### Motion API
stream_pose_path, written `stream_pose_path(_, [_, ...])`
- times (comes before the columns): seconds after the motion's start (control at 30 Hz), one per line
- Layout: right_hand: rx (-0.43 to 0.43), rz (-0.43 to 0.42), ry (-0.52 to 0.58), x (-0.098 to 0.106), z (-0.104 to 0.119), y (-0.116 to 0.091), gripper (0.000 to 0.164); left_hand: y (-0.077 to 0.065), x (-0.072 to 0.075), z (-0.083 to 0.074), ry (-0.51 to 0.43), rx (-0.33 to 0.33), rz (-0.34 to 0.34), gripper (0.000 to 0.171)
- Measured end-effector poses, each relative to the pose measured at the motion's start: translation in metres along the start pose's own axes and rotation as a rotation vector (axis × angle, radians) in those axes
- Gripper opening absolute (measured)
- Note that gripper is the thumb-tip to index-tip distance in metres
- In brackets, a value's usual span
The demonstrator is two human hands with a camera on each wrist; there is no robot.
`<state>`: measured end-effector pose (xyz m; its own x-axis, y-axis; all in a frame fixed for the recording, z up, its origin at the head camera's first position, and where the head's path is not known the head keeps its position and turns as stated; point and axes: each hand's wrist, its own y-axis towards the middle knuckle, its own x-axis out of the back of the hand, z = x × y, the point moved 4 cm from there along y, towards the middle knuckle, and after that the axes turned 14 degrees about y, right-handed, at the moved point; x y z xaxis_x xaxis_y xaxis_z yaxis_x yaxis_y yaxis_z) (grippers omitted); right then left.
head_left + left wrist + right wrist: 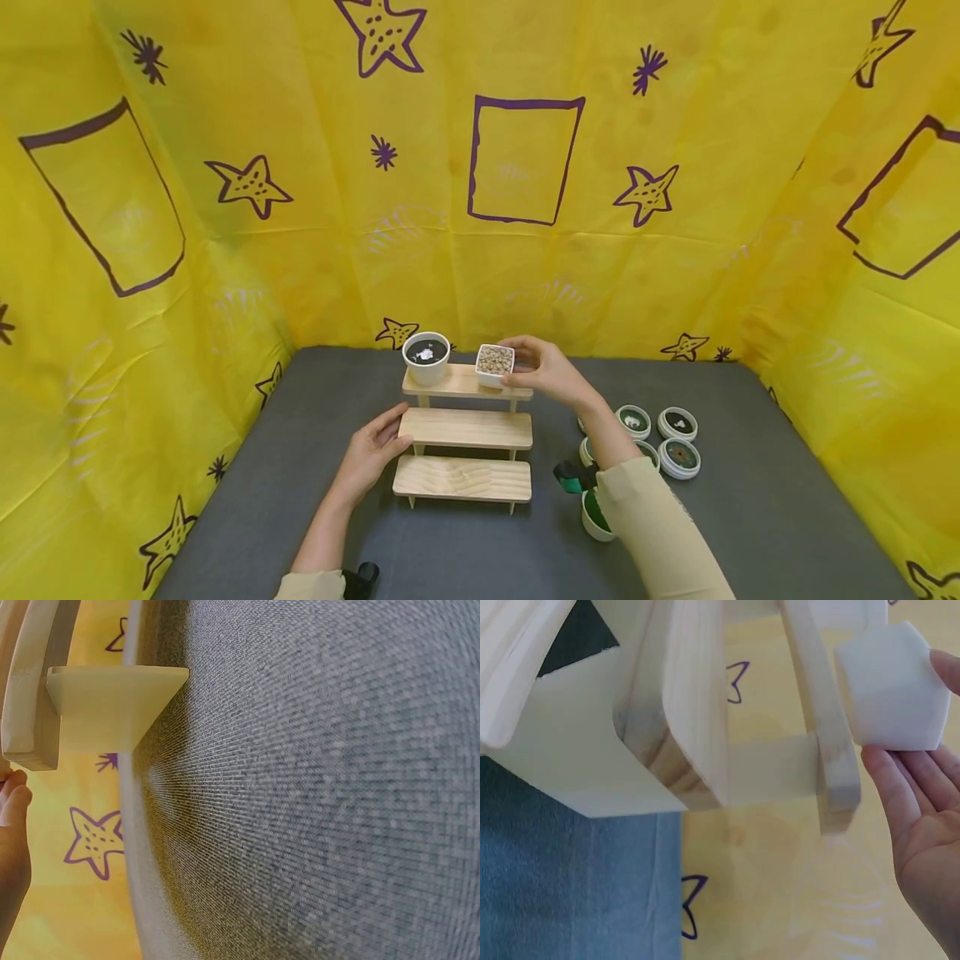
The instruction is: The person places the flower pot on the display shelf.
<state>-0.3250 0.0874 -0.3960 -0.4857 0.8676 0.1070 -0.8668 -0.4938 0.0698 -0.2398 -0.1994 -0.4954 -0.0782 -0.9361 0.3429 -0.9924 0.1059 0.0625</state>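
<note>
At the right end of the top tier, my right hand (551, 371) holds a small white square pot (486, 380) filled with beige pebble-like bits. Thumb and fingers grip its sides in the right wrist view, where the pot (896, 686) appears beside the top board. My left hand (372, 450) grips the left end of the middle tier of a three-step wooden stand (465, 428). Only part of that hand (11, 847) shows in the left wrist view. A round white pot (427, 371) with dark filling and a white patch stands on the top tier's left.
Several round white pots with green or dark tops, such as one dark-topped pot (677, 425), stand to the right, partly behind my right forearm. The stand rests on a dark grey tabletop (300, 433). Yellow patterned cloth (315, 275) surrounds the back and sides.
</note>
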Motion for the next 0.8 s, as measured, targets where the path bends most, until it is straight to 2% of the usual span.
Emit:
stream_pose_path(0.23, [0.035,0.019,0.015,-0.008,-0.003,0.008,0.058,0.000,-0.001,-0.001,-0.004,-0.007,-0.002,0.061])
stream_pose_path(0.57, [0.034,0.060,0.020,-0.021,-0.004,0.017,0.058,0.000,0.000,0.003,0.006,0.004,-0.015,0.062])
stream_pose_path(0.8, [0.031,0.053,0.028,-0.024,-0.003,0.019,0.060,0.000,-0.001,0.002,0.003,-0.002,-0.015,0.063])
